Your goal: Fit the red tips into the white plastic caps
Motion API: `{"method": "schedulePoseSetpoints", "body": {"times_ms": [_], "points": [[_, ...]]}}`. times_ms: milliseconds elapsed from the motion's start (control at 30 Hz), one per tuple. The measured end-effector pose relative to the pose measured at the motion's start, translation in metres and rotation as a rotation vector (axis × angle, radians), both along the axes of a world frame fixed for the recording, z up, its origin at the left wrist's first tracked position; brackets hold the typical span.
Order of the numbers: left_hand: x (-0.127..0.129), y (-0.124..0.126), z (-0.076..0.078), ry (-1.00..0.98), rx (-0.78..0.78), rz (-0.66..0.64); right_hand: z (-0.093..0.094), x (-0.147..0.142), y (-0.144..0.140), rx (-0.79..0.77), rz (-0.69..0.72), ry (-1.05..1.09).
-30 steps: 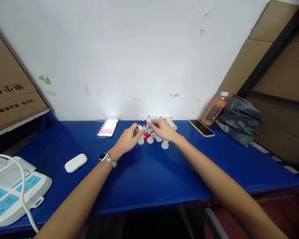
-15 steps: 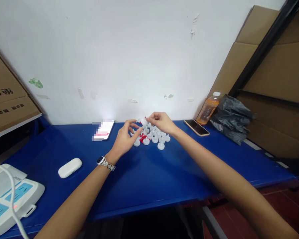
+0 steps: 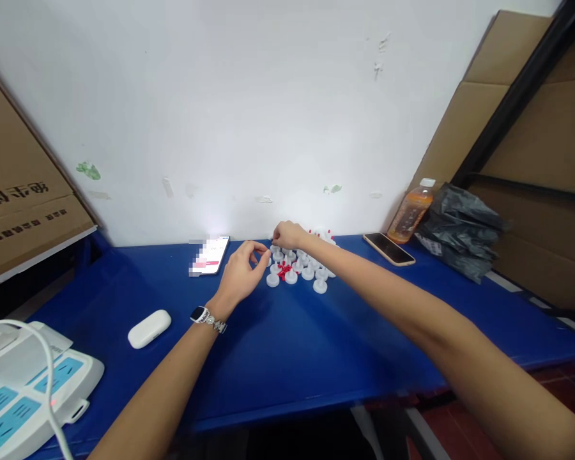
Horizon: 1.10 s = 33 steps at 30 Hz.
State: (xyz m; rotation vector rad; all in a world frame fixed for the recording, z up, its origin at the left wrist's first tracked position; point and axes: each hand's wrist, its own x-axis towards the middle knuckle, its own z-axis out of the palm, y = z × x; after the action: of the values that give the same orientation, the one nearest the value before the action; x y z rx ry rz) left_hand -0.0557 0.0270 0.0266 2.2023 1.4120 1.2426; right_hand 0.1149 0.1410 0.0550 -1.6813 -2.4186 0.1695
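My left hand [image 3: 244, 271] is at the left side of a pile of white nozzle caps [image 3: 320, 285], its fingers loosely curved and apart; I see nothing held in it. My right hand [image 3: 287, 235] reaches to the back left of the pile with its fingers pinched together, pointing down among the white caps. Whatever lies between those fingertips is hidden. Small red tips [image 3: 284, 271] are heaped amid the caps. Behind my right forearm, white caps with red tips [image 3: 329, 232] on top are partly covered from view.
Left on the blue table [image 3: 278, 358] are a lit phone [image 3: 213, 254], a white case [image 3: 149, 329] and a power strip [image 3: 62, 390] with a cable. To the right are a dark-screened phone [image 3: 389, 248], an orange drink bottle [image 3: 411, 212] and a black plastic bag [image 3: 462, 230]. A wall rises behind.
My right hand, which pinched a small red tip above the pile, has moved left and down to the back of the caps. The white cap between my hands is no longer there. The view has shifted slightly.
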Motion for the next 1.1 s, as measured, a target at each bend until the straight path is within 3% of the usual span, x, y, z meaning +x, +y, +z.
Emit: {"method": "schedulePoseSetpoints", "body": {"times_ms": [267,567,800,900,1000,1100], "points": [[0.01,-0.001,0.0,-0.014,0.032,0.025,0.008,0.0,0.017,0.012,-0.036,-0.092],[0.0,0.003,-0.004,0.006,0.018,0.012,0.0,-0.007,0.038,0.029,0.105,-0.209],[0.0,0.003,-0.003,-0.008,0.053,0.031,0.013,0.002,0.027,0.089,0.16,-0.102],[-0.001,0.003,-0.003,-0.053,0.092,0.066,0.015,0.016,0.0,0.007,0.188,0.243],[0.001,0.002,-0.004,-0.099,0.105,0.036,0.01,0.031,-0.041,-0.299,0.233,0.825],[0.009,-0.004,-0.004,-0.095,0.076,-0.152,0.003,0.044,-0.085,-0.649,0.35,1.144]]}}
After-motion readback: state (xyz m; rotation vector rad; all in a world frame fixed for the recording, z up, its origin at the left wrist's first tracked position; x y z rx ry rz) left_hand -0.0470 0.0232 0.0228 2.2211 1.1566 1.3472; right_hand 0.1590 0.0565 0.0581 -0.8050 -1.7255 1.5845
